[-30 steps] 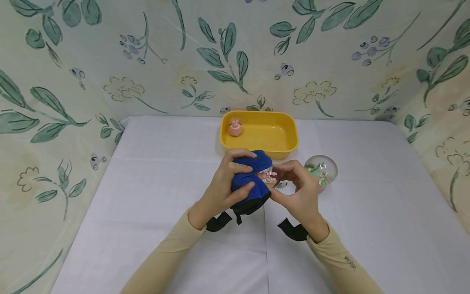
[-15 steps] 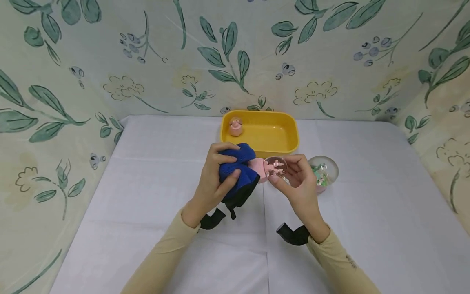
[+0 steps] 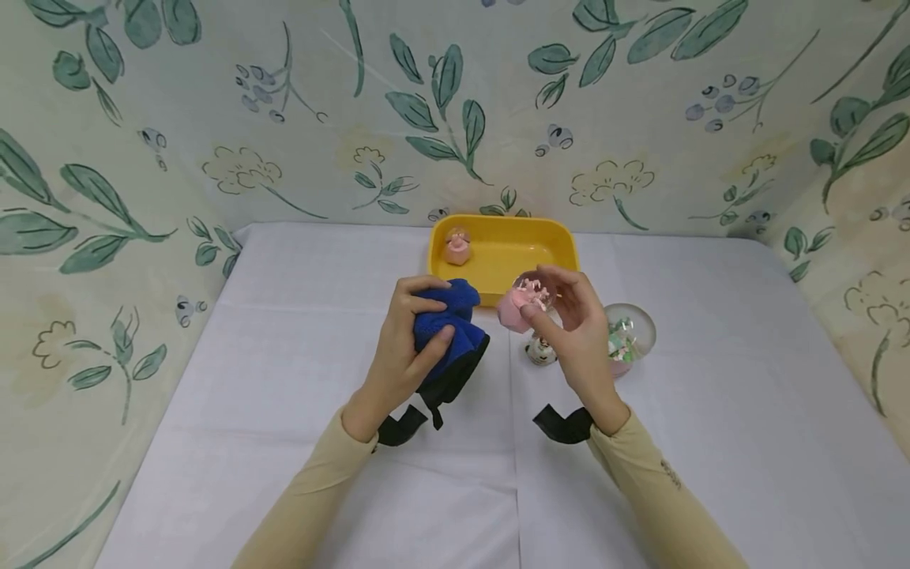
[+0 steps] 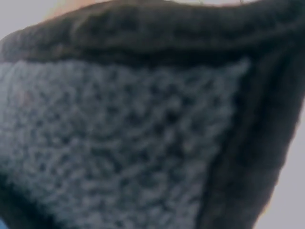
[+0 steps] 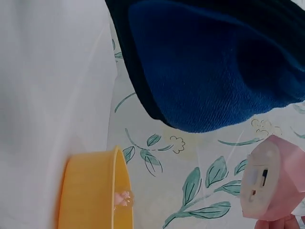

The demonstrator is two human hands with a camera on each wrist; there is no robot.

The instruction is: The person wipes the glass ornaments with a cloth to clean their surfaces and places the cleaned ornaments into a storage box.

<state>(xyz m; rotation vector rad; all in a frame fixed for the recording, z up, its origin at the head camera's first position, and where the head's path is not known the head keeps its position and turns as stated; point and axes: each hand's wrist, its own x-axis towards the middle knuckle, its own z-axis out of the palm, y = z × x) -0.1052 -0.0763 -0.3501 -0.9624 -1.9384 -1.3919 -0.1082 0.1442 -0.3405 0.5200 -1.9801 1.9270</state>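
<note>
Our left hand (image 3: 395, 340) grips blue cloth (image 3: 465, 338); across an open gap at two o'clock, our right hand (image 3: 579, 336) pinches a pink globe (image 3: 522, 300) near the yellow tray's edge (image 3: 490, 299).

In the left-wrist view the cloth (image 4: 119, 133) is blurred and cut off; the yellow tray (image 5: 88, 191) runs past the right-wrist view's bottom edge. The right hand (image 3: 584, 336) partly hides the pink globe (image 3: 513, 310) and the larger globe (image 3: 637, 330).
</note>
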